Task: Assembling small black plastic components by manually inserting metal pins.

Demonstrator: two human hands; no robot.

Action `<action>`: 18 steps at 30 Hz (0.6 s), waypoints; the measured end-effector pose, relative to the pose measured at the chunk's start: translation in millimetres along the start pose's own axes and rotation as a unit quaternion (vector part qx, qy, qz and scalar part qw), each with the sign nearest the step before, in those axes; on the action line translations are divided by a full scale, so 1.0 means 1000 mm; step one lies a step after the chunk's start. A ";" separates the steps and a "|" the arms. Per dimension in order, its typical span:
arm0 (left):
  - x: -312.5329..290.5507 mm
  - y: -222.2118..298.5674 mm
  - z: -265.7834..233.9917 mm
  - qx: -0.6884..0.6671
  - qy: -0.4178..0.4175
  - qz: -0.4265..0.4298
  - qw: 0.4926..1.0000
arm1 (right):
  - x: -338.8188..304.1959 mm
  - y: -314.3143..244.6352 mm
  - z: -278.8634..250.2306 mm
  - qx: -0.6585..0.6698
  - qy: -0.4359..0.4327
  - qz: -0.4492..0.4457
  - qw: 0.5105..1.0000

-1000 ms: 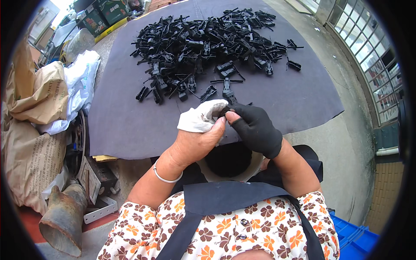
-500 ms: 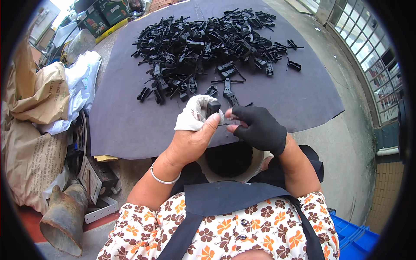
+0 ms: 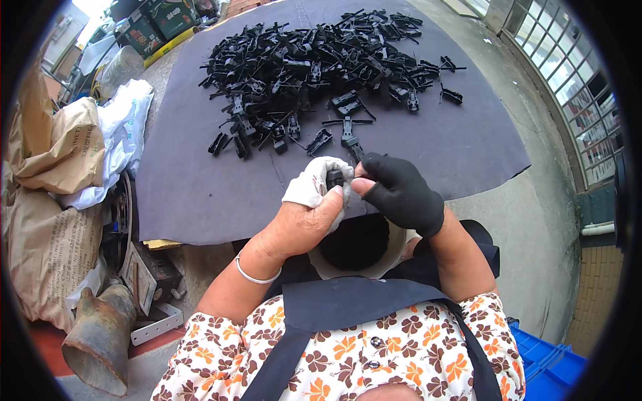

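My left hand (image 3: 315,194), in a white glove with the thumb bare, is closed around a small black plastic part (image 3: 334,178). Close on its right, my right hand (image 3: 398,190) wears a black fingerless glove. Its thumb and fingertips are pinched together beside the part; what lies between them is too small to make out. Just beyond both hands, a black plastic piece with thin side arms (image 3: 348,137) and another black piece (image 3: 319,142) lie on the dark grey sheet (image 3: 200,194). Farther back spreads a large heap of similar black parts (image 3: 301,63).
Below my hands stands a pale bucket (image 3: 321,266) with a dark inside. Brown paper sacks (image 3: 53,234), a white plastic bag (image 3: 127,127) and a rusty metal pipe (image 3: 100,334) are at left. A blue crate (image 3: 542,361) sits at lower right, beneath a barred window (image 3: 568,73).
My right fingers, spread apart before, have closed into a pinch beside the part. The left hand has shifted slightly right and down, with the part turned in its grip.
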State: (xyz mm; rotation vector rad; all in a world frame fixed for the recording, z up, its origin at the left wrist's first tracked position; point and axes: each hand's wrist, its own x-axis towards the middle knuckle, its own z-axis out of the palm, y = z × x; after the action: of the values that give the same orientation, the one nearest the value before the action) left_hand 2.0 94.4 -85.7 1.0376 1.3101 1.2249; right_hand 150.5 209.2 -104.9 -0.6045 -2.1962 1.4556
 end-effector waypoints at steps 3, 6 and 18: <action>0.000 -0.001 0.002 0.074 0.036 0.052 0.995 | -0.002 -0.003 0.003 0.032 -0.042 -0.043 0.998; 0.004 -0.016 0.002 0.251 0.055 0.147 0.955 | -0.003 -0.001 0.013 0.021 -0.027 -0.040 0.999; -0.022 -0.001 0.016 0.335 0.070 0.147 0.928 | -0.007 0.003 0.009 0.052 -0.079 -0.069 0.993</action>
State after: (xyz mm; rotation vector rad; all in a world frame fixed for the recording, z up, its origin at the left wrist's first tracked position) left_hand 20.0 74.8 -83.5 1.7035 1.7954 1.0950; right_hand 151.2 199.4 -112.1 -0.3050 -2.2146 1.5797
